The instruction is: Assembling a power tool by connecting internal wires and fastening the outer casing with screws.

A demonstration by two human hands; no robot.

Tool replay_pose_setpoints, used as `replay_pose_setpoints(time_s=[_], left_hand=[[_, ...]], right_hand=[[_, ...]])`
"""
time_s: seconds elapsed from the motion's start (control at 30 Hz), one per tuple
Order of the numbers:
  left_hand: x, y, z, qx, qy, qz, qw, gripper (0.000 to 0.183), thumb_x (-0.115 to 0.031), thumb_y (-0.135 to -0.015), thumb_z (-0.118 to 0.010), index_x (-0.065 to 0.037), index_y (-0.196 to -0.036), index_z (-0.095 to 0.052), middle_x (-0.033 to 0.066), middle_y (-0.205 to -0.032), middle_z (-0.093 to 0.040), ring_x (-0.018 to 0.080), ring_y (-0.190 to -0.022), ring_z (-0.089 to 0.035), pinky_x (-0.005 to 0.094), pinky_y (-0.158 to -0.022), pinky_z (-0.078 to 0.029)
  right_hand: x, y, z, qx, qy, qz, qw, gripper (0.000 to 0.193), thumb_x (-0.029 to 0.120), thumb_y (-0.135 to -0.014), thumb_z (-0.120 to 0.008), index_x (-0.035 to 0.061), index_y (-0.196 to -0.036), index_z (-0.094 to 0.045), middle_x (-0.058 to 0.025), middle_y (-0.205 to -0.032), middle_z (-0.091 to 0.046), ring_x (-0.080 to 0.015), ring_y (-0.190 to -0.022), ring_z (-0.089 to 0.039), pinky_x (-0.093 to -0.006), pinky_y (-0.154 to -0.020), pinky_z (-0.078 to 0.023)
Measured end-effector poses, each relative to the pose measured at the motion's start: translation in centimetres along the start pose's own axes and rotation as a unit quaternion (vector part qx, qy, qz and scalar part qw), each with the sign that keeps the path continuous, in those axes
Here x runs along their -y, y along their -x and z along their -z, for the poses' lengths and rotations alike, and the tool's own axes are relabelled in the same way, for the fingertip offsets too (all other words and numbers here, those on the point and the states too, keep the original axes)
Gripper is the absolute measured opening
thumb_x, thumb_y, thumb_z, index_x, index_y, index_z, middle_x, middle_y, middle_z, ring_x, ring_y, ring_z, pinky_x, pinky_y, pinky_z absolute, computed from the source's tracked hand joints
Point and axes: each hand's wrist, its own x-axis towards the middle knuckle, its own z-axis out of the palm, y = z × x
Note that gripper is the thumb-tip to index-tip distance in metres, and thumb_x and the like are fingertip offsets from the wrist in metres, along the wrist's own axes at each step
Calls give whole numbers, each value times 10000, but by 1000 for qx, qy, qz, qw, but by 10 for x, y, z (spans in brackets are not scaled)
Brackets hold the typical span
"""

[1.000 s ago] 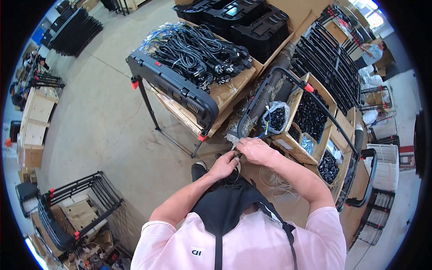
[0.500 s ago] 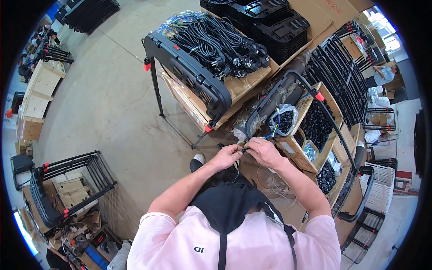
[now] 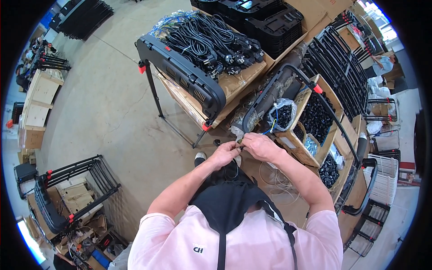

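In front of my waist, both hands meet with pinched fingers on a thin black power cord (image 3: pixel 240 147). My left hand (image 3: pixel 225 154) is closed around its near side. Close against it, my right hand (image 3: pixel 259 146) grips the same cord from the right, back of the hand upward. Loose blue and yellow-green wire ends (image 3: pixel 271 128) stick out past my right hand. The small dark part between the fingertips is mostly hidden. A black panel frame (image 3: pixel 180 74) with red clips stands ahead, beside a heap of black power cords (image 3: pixel 211 42).
A wooden box of small black parts (image 3: pixel 315 117) stands to my right, with a plastic bag of black pieces (image 3: pixel 283 114) next to it. A black tube frame (image 3: pixel 256 105) leans across there. Stacked black panels (image 3: pixel 274 27) lie beyond. Another frame (image 3: pixel 49 202) stands at left.
My hands have shifted slightly left, still together on the cord. The right hand's fingers have turned further over it. The whole view has moved a little.
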Motion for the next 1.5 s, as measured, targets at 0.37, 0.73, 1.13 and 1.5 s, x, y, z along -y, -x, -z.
replay_pose_setpoints(time_s=[0.37, 0.73, 1.13, 1.5], left_hand=[[10, -6, -5, -61, 7, 16, 998, 257, -214, -999, -635, 10, -1090, -722, 56, -940, -698, 134, -884, -600, 320, -808, -497], [0, -3, 11, 1, -86, 91, 992, 305, -253, -1053, -621, 14, -1168, -716, 32, -902, -692, 114, -804, -609, 295, -744, -518], [9, -23, 0, 97, 20, 126, 987, 255, -224, -1094, -611, 0, -1180, -699, 13, -921, -680, 90, -821, -612, 247, -774, -511], [23, -9, -7, 92, 95, 142, 981, 236, -212, -1103, -600, -20, -1210, -685, 33, -966, -709, 114, -827, -651, 265, -780, -536]], right_hand=[[1, 2, -22, 2, -5, -50, 999, 141, 106, -929, -683, 11, -1023, -637, -174, -1059, -663, -372, -1033, -680, -461, -868, -566], [-6, 46, -135, -34, -142, -570, 808, 580, 331, -874, -764, -9, -1301, -567, -256, -1161, -732, -455, -1109, -705, -531, -972, -559], [-151, 65, -238, -2, -207, -631, 748, 503, 378, -867, -712, -24, -1167, -673, -277, -1240, -718, -437, -1096, -731, -492, -931, -603], [129, 73, -145, -202, -307, -622, 691, 678, 164, -963, -597, -17, -1572, -359, -339, -1392, -600, -481, -1304, -590, -519, -1090, -489]])
